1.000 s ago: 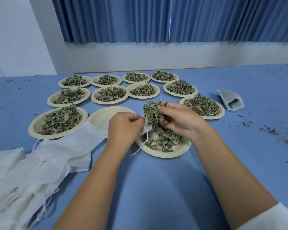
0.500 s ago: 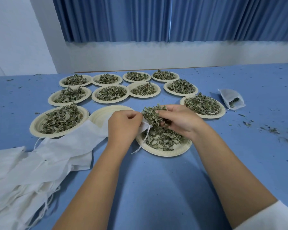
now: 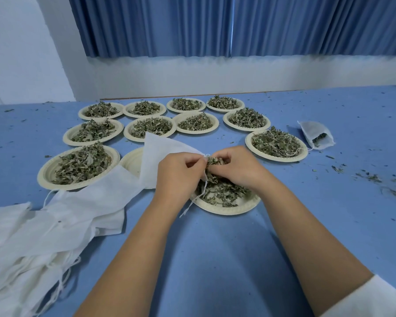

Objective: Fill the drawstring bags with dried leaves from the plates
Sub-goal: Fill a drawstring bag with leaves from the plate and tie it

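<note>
My left hand pinches the mouth of a white drawstring bag, whose body sticks up and to the left; its string hangs down toward the table. My right hand is closed on a clump of dried leaves right at the bag's mouth. Both hands hover over the near paper plate, which holds a loose heap of leaves. An empty plate lies partly hidden behind the bag.
Several leaf-filled plates stand in rows behind. A pile of empty white bags lies at the left. One partly filled bag rests at the right. Leaf crumbs are scattered over the blue table.
The right hand has brought its handful of leaves lower and up against the bag's mouth. The bag's body has flipped up from the table to stand above the left hand.
</note>
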Demonstrator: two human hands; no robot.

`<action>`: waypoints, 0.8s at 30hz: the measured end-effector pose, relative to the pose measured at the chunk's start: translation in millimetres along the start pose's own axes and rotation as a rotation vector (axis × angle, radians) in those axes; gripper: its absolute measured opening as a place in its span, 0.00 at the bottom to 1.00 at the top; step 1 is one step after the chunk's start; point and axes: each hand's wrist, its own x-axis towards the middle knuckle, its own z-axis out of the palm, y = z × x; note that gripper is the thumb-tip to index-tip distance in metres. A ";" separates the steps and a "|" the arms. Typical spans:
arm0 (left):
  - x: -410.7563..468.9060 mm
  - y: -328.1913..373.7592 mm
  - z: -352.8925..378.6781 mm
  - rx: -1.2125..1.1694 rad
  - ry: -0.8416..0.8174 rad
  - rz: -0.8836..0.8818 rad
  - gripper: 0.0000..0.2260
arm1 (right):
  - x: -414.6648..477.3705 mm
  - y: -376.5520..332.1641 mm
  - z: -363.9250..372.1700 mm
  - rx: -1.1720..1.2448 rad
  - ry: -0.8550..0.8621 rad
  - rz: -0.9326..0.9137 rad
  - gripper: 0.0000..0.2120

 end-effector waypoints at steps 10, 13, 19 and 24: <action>8.0 -10.1 0.4 -0.151 0.000 -0.133 0.11 | 5.8 2.9 -5.2 0.617 -0.186 0.264 0.11; 8.9 -7.8 1.0 -0.282 -0.013 -0.195 0.13 | 4.4 7.6 -2.2 0.457 -0.087 0.227 0.05; 9.5 -3.5 -0.7 -0.469 -0.058 -0.277 0.13 | 6.6 9.2 -0.8 0.502 -0.050 0.275 0.14; 11.0 -2.5 -3.8 -0.553 -0.067 -0.324 0.06 | 8.1 8.3 2.5 0.478 -0.149 0.333 0.05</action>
